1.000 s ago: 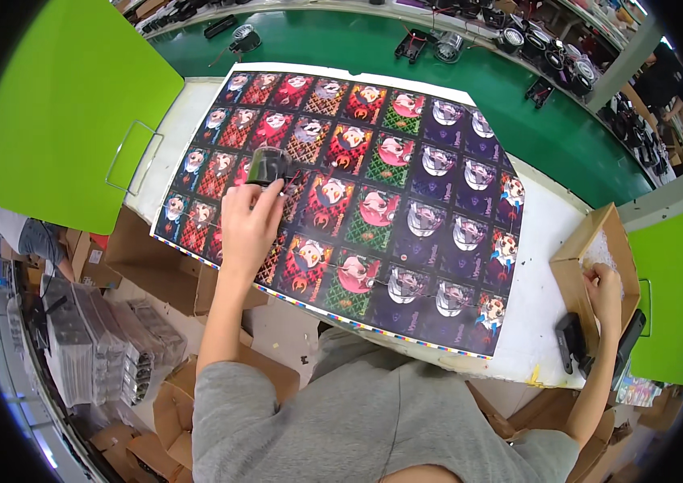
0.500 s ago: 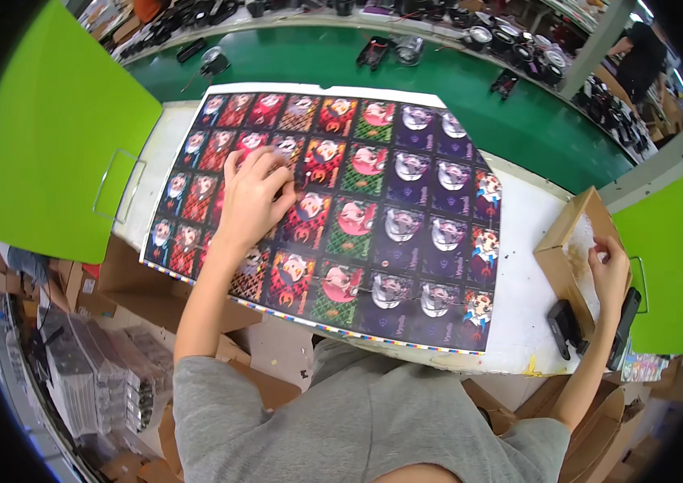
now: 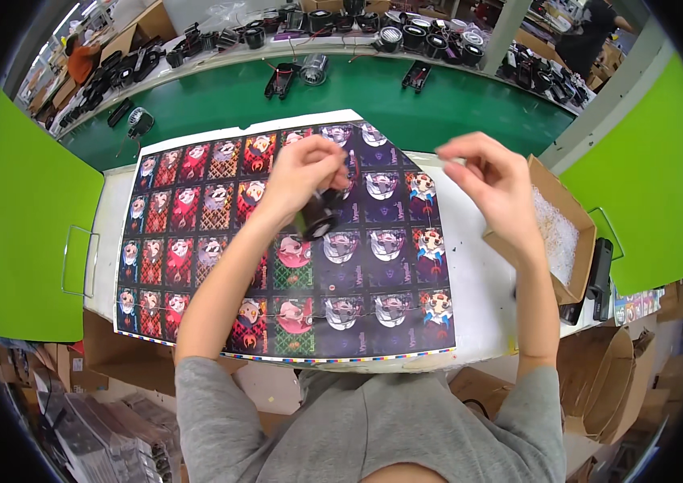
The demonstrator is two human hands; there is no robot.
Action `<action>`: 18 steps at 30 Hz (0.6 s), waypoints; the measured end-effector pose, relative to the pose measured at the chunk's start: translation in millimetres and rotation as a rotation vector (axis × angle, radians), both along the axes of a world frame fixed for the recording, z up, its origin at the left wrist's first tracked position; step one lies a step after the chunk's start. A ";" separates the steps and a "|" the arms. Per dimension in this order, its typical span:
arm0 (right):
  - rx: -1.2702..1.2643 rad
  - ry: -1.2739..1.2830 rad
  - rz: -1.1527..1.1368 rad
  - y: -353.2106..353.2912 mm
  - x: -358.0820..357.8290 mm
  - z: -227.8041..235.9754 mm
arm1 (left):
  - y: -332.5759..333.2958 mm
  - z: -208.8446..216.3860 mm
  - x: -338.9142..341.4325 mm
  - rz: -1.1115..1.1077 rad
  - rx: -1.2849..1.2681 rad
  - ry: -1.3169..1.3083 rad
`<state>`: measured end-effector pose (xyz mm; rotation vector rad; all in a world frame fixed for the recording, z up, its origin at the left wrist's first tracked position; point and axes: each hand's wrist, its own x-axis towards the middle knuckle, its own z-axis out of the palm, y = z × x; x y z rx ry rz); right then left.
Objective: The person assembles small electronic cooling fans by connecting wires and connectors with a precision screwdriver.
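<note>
My left hand (image 3: 303,179) is closed over the middle of a printed sheet (image 3: 221,241) covered with rows of colourful cartoon cards. From its fingers hangs a small black cylindrical part (image 3: 322,217); its exact kind is hard to make out. To the right, my right hand (image 3: 496,187) is raised beside the sheet's cut-off corner, thumb and fingers drawn together. A tiny pale thing may be at its fingertips, too small to name. Close behind that hand stands an open cardboard box (image 3: 581,266) with many small clear-white pieces (image 3: 555,229) inside.
Bright green panels (image 3: 36,233) flank the white table (image 3: 474,278) on both sides. Beyond it runs a green conveyor belt (image 3: 221,92) with several black parts (image 3: 279,80) on it. A black device (image 3: 600,270) lies beside the box. A person in dark clothes (image 3: 587,40) is at the far right.
My left hand has lifted off the sheet, moved right and now holds the black part. My right hand has come out of the box and moved left. The view has shifted.
</note>
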<state>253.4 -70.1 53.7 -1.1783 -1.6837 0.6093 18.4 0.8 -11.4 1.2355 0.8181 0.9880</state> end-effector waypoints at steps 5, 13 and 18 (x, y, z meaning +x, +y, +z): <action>-0.067 0.070 0.000 43.7 -21.3 -17.9 | 9.4 -7.1 29.7 -0.019 0.057 -0.044; -0.129 0.248 0.097 68.8 -34.6 -47.4 | 10.1 -13.2 39.4 0.086 0.242 0.077; -0.189 0.235 0.179 70.2 -30.1 -48.0 | 8.9 -8.1 40.7 0.147 0.343 0.229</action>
